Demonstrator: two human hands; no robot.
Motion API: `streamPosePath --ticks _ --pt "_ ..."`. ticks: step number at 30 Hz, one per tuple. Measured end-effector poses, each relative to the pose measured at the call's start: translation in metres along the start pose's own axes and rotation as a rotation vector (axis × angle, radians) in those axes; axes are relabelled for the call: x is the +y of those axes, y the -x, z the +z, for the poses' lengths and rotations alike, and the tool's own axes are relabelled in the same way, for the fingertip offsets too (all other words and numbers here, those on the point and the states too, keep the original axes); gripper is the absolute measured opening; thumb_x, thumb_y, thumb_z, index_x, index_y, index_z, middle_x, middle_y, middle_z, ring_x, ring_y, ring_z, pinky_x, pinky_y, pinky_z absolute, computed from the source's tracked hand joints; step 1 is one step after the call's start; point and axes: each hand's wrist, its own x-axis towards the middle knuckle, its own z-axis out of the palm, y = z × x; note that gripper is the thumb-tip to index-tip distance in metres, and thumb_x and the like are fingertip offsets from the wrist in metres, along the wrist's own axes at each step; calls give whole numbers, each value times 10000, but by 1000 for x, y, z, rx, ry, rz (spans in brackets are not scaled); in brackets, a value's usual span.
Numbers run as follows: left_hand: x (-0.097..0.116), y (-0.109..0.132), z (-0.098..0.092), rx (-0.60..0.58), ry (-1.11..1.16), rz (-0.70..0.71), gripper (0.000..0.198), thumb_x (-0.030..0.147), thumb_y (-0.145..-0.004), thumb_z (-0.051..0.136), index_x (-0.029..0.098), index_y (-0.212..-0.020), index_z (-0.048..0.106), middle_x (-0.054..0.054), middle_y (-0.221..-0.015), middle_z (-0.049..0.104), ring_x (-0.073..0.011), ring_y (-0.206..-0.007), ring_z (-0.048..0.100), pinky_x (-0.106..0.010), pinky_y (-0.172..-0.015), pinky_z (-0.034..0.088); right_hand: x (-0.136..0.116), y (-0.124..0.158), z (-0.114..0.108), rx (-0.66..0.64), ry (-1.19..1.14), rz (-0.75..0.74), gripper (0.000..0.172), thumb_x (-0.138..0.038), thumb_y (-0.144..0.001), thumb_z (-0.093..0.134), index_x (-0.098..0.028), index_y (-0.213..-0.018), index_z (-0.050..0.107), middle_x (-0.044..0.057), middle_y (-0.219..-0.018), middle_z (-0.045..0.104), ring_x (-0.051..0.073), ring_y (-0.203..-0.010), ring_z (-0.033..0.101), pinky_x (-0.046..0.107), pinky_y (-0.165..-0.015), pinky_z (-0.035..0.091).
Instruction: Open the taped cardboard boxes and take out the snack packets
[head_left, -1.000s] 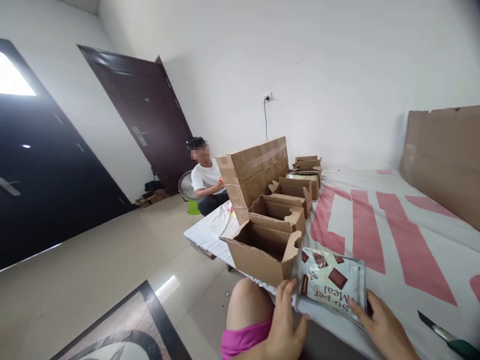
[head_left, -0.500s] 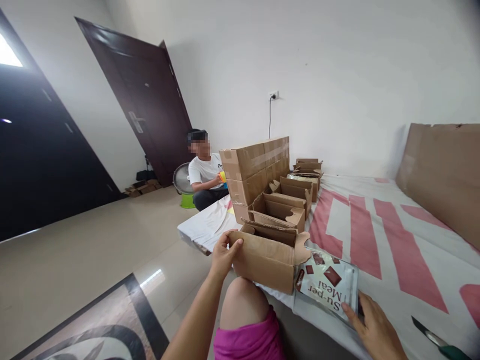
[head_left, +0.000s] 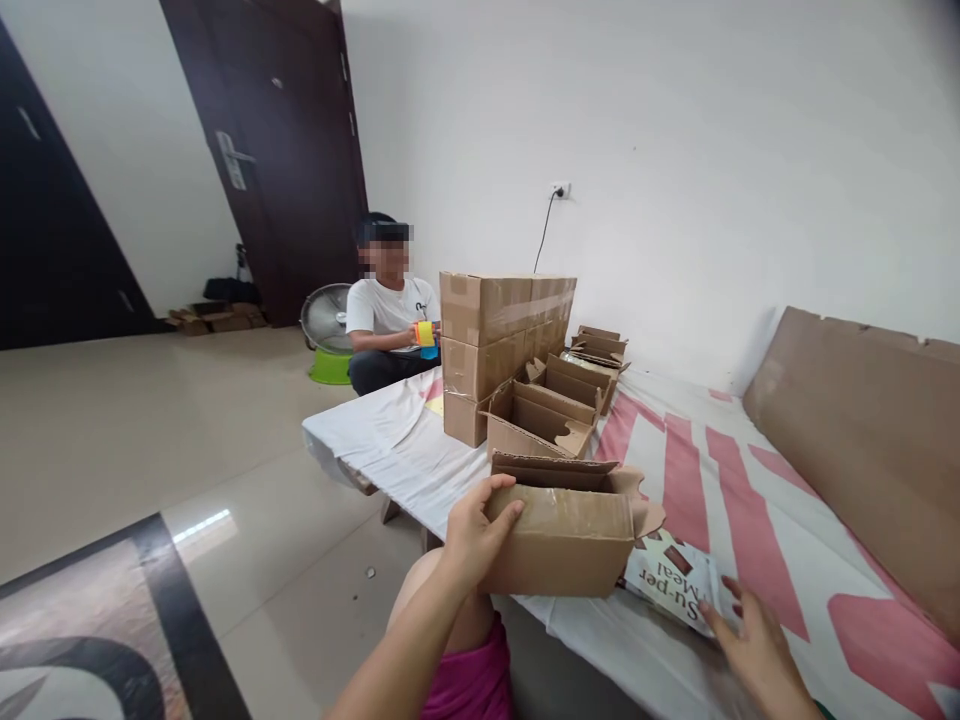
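My left hand [head_left: 475, 532] grips the left end of a small open cardboard box [head_left: 570, 540] at the near edge of the white and pink sheet [head_left: 697, 470]. The box's flaps stand up. Just right of it lies a flat "Super Meal" packet [head_left: 670, 593], partly hidden behind the box. My right hand [head_left: 754, 645] rests on the packet's near right corner, fingers spread.
Several open cardboard boxes [head_left: 541, 418] sit in a row behind, beside a stack of taped cartons [head_left: 495, 350]. A person in a white shirt [head_left: 386, 310] sits beyond them near a fan [head_left: 324, 318]. A big cardboard sheet [head_left: 862, 420] leans at right. Tiled floor and a rug [head_left: 82, 630] lie left.
My left hand left the packet, took hold of the nearest box's left end and drew it closer. The view swung left; the knife at the right edge is out of sight.
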Motion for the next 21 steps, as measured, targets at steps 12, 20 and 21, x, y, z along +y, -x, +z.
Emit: streamPosePath --ticks 12,20,21 --pt "-1 2 -8 -58 -89 97 277 335 -890 500 230 -1105 641 -60 -1125 712 -236 -1065 650 -387 -932 501 -187 17 0 -73 65 -1033 311 -192 -920 492 -245 -1224 524 88 -1157 633 258 -1139 566 475 -967 488" --pt "2 5 -14 -87 -16 93 352 317 -935 417 236 -1245 561 -61 -1230 664 -228 -1144 608 -380 -981 467 -209 14 28 -139 155 -1080 457 -239 -916 499 -187 -1366 443 121 -1335 558 286 -1257 490 509 -1024 453" --pt "2 5 -15 -97 -8 95 355 314 -934 419 238 -1253 557 -62 -1240 657 -230 -1149 603 -382 -986 462 -208 13 29 -131 152 -1069 462 -244 -913 503 -188 -1368 442 121 -1334 560 287 -1255 494 510 -1024 453"
